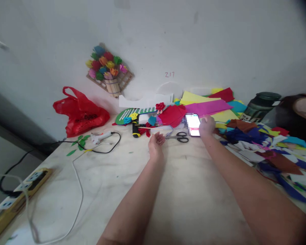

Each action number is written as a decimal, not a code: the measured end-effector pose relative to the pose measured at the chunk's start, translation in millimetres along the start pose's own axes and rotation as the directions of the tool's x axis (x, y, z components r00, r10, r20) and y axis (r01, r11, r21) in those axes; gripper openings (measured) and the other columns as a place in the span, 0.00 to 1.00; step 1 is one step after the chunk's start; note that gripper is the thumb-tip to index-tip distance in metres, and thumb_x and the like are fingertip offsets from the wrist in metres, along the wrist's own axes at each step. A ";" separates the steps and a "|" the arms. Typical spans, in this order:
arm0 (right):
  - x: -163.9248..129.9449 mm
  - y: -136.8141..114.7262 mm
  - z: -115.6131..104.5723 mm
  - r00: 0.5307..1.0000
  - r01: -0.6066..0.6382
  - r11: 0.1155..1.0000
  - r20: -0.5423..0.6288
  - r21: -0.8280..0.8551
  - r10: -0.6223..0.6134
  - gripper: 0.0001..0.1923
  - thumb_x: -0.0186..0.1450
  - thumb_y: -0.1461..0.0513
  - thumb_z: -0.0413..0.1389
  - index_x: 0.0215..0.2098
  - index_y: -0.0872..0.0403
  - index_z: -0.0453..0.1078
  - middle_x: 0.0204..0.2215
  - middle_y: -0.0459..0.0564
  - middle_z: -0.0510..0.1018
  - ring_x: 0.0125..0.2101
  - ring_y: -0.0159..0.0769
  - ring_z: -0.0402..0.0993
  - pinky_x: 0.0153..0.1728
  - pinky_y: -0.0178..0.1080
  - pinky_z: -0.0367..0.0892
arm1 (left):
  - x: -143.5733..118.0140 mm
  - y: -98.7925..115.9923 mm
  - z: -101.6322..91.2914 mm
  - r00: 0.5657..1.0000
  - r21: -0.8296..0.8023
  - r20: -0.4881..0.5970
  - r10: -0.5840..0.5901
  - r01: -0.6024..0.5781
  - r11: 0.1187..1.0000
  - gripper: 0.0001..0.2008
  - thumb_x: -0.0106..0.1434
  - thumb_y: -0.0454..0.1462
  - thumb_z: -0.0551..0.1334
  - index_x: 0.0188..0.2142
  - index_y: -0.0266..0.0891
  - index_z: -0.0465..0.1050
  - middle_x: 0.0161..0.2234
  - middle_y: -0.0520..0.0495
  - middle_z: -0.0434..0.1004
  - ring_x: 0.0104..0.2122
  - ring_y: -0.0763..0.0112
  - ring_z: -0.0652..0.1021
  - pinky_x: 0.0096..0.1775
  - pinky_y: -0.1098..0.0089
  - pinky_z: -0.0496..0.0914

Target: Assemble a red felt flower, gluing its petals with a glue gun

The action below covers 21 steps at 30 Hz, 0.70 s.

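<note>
Tabletop [188, 190]: blurred phone [193, 125] under right hand [207, 126]

light: I read soft, even daylight, no hard source | shadows: faint on the bench [188, 190] | glare: phone screen [193, 125] blown out white | blur: I see slight softness all over, forearms smeared at 6 o'clock | edges: wide-angle bending, dark vignette at 1 and 5 o'clock
</note>
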State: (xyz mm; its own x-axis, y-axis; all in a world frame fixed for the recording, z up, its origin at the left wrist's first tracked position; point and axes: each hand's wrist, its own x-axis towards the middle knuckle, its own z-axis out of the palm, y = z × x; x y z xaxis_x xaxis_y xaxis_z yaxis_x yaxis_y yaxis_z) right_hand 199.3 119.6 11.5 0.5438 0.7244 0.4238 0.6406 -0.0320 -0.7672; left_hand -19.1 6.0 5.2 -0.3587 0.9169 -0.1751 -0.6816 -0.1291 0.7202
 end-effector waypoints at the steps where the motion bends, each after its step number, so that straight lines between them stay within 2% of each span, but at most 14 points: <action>1: -4.8 -4.7 -0.3 0.999 0.044 0.999 -0.017 0.013 -0.044 0.19 0.64 0.65 0.44 0.49 0.60 0.68 0.53 0.61 0.70 0.55 0.44 0.62 0.56 0.45 0.55 | 2.8 3.7 -1.2 0.998 0.019 -0.046 0.031 -0.030 0.999 0.13 0.61 0.41 0.55 0.34 0.34 0.72 0.31 0.43 0.75 0.28 0.71 0.76 0.39 0.66 0.68; 3: -18.1 -17.0 -0.7 0.974 0.223 0.974 -0.049 0.042 -0.221 0.18 0.63 0.64 0.45 0.48 0.59 0.69 0.53 0.59 0.71 0.54 0.45 0.63 0.55 0.46 0.55 | 9.5 11.2 -3.8 0.983 0.087 -0.160 0.092 -0.078 0.993 0.11 0.59 0.41 0.57 0.33 0.34 0.71 0.28 0.46 0.74 0.26 0.73 0.74 0.36 0.68 0.68; 7: -58.6 -48.6 1.9 0.858 0.502 0.861 0.078 0.077 -0.507 0.18 0.65 0.62 0.43 0.46 0.57 0.70 0.49 0.57 0.74 0.52 0.42 0.66 0.54 0.44 0.56 | 26.8 29.5 -10.9 0.921 0.263 -0.297 0.252 -0.175 0.949 0.07 0.55 0.38 0.59 0.32 0.37 0.70 0.24 0.53 0.68 0.24 0.76 0.70 0.31 0.72 0.65; 9: -83.2 -65.3 5.5 0.769 0.603 0.791 0.186 0.104 -0.612 0.18 0.66 0.62 0.42 0.45 0.57 0.71 0.47 0.57 0.76 0.48 0.42 0.68 0.51 0.43 0.58 | 35.4 40.6 -17.1 0.892 0.323 -0.323 0.316 -0.210 0.923 0.06 0.56 0.35 0.58 0.34 0.37 0.70 0.26 0.52 0.70 0.26 0.75 0.71 0.33 0.71 0.66; 11: -107.9 -82.3 10.5 0.654 0.684 0.720 0.339 0.116 -0.676 0.18 0.66 0.62 0.44 0.45 0.57 0.72 0.44 0.56 0.78 0.45 0.43 0.70 0.48 0.43 0.59 | 41.7 51.1 -25.7 0.863 0.354 -0.318 0.393 -0.276 0.893 0.07 0.55 0.33 0.59 0.35 0.37 0.69 0.31 0.50 0.72 0.30 0.74 0.73 0.36 0.70 0.67; 14: -140.1 -109.2 20.8 0.453 0.787 0.605 0.556 0.117 -0.697 0.16 0.65 0.62 0.46 0.44 0.55 0.74 0.39 0.55 0.80 0.44 0.45 0.71 0.47 0.44 0.58 | 45.1 61.1 -41.2 0.842 0.368 -0.327 0.430 -0.306 0.878 0.08 0.54 0.32 0.59 0.36 0.38 0.69 0.32 0.50 0.72 0.31 0.74 0.73 0.39 0.70 0.66; 15: -148.5 -118.2 25.1 0.428 0.801 0.591 0.599 0.094 -0.676 0.16 0.65 0.62 0.46 0.43 0.55 0.74 0.39 0.56 0.80 0.45 0.46 0.71 0.46 0.44 0.59 | 44.8 62.4 -46.5 0.837 0.371 -0.333 0.434 -0.306 0.876 0.09 0.54 0.32 0.59 0.36 0.37 0.69 0.32 0.50 0.72 0.32 0.74 0.73 0.40 0.69 0.66; 16: -155.4 -127.0 29.9 0.438 0.798 0.600 0.638 0.049 -0.634 0.16 0.65 0.61 0.46 0.42 0.56 0.74 0.38 0.58 0.80 0.45 0.47 0.71 0.45 0.44 0.60 | 44.1 62.8 -51.4 0.839 0.375 -0.334 0.430 -0.300 0.877 0.09 0.53 0.32 0.59 0.36 0.37 0.69 0.32 0.51 0.72 0.32 0.73 0.73 0.40 0.69 0.66; 18: -164.5 -142.7 41.1 0.517 0.745 0.663 0.688 -0.069 -0.509 0.18 0.66 0.58 0.46 0.42 0.59 0.74 0.38 0.64 0.79 0.43 0.49 0.73 0.41 0.44 0.63 | 42.2 61.5 -59.9 0.846 0.372 -0.354 0.399 -0.264 0.890 0.08 0.53 0.32 0.59 0.35 0.38 0.69 0.31 0.51 0.72 0.32 0.73 0.73 0.40 0.69 0.66; 21: -168.3 -158.9 59.9 0.593 0.673 0.722 0.699 -0.159 -0.399 0.20 0.64 0.57 0.49 0.45 0.63 0.72 0.39 0.69 0.78 0.42 0.52 0.75 0.39 0.45 0.65 | 39.6 57.2 -67.6 0.856 0.369 -0.339 0.391 -0.261 0.892 0.08 0.53 0.34 0.59 0.35 0.38 0.69 0.29 0.52 0.71 0.30 0.72 0.72 0.38 0.69 0.65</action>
State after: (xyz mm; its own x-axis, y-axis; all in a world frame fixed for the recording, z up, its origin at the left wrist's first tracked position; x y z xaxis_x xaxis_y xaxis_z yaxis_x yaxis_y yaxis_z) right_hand -26.5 44.0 33.3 -0.3121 0.9239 0.2212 0.9149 0.3551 -0.1919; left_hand -115.4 9.4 -5.9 -0.7894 0.6064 -0.0957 -0.2786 -0.2149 0.9361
